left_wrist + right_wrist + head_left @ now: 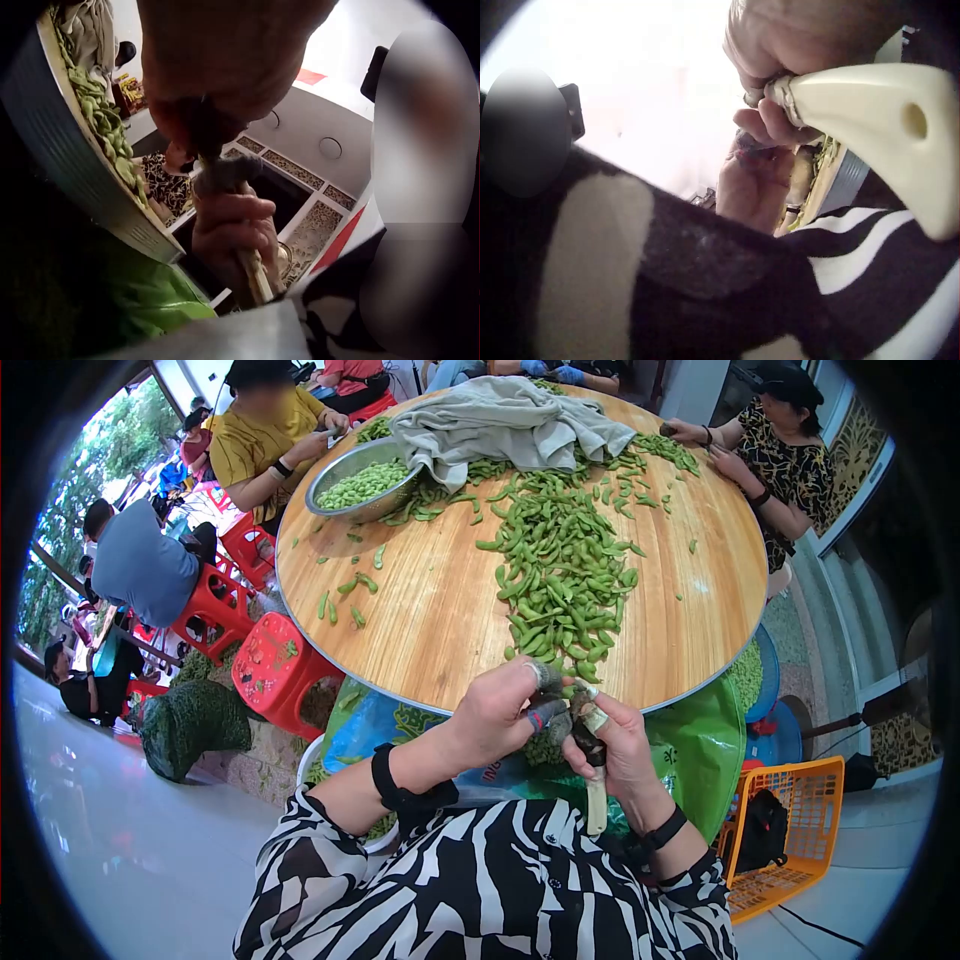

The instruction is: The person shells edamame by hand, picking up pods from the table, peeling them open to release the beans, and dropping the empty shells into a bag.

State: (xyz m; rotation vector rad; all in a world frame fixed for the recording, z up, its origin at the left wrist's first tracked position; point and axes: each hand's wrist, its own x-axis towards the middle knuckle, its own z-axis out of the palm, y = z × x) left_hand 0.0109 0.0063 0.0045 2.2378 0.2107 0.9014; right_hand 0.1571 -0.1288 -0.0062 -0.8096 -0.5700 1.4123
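L hand [495, 705] and R hand [622, 750] met at chest level, nr the edge of the round table [400, 610]. R hand grasped the tool w/ the cream handle [855, 94], whose butt pointed down toward the striped shirt [480, 890]; L fingers were bent close to its upper end, but whether they pinched anything, e.g. a pod, could not be told. Green pods [565, 560] lay in a heap on the tabletop just beyond; shelled beans [362, 487] sat in the metal bowl [385, 510], far L. Good technique, as judged, called for a firm R grip, L fingertips clear of the tool's working end, small controlled movts rather than force, and both hands over the green bag [700, 765] to catch bits.
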